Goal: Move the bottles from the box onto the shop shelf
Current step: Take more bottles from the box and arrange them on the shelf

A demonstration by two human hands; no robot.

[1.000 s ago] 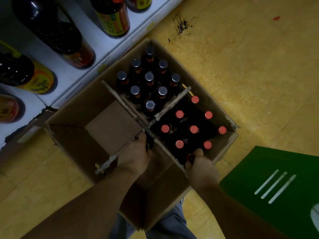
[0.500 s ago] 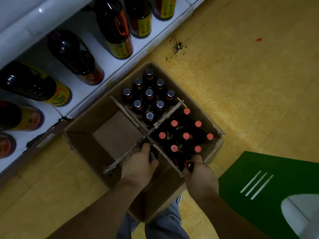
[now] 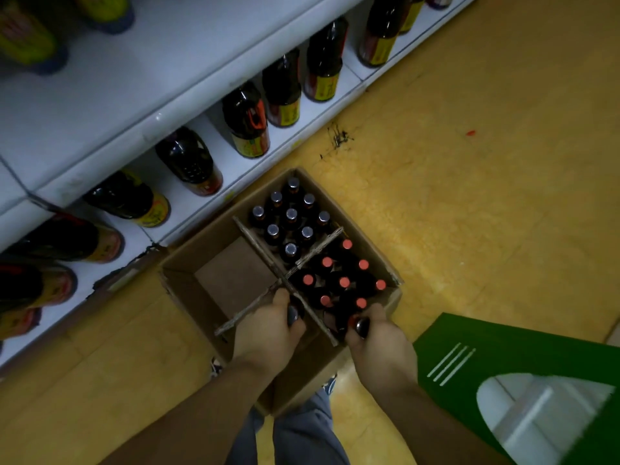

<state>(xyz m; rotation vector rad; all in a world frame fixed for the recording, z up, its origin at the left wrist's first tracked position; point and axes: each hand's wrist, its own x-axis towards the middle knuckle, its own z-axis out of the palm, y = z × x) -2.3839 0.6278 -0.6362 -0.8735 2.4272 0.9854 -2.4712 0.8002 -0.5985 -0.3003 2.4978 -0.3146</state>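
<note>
Yellow shop floor (image 3: 469, 213), dim light; the cardboard box (image 3: 188, 286) stands on it hard against the foot of the white shop shelf (image 3: 214, 149). A cross-shaped cardboard divider (image 3: 261, 300) splits the box four ways. The far cell is packed with silver-capped bottles (image 3: 291, 214) and the right cell with red-capped bottles (image 3: 344, 282). The left cell shows its cardboard bottom, and the near cell is mostly hidden under your arms. Your left hand (image 3: 268, 333) is curled round the neck of a grey-capped bottle (image 3: 292, 315) in the near cell, right beside the divider's crossing. Your right hand (image 3: 379, 350) is wrapped round the neck of the corner bottle (image 3: 362, 325), at the near corner of the red-capped cell. Both bodies look to be down inside the box.

Risks as I judge them:
- **Slipping:** you are holding only by the necks from above, so smooth glass could slide through your fingers as the weight comes on.
- **Snagging:** the divider looks ragged and loose. A bottle shoulder catching it could drag it upward and rock the neighbours.
- **Knocking:** the corner bottle sits tight among the red caps, so a tilted pull would knock them.
- **No free hand:** with both hands loaded, nothing steadies the box.
- **Crowded shelf:** large dark bottles (image 3: 246, 122) line the lowest shelf, so a hurried set-down could topple one.
- **Elbow room:** the green object (image 3: 503, 347) near your right forearm could catch your elbow.
</note>
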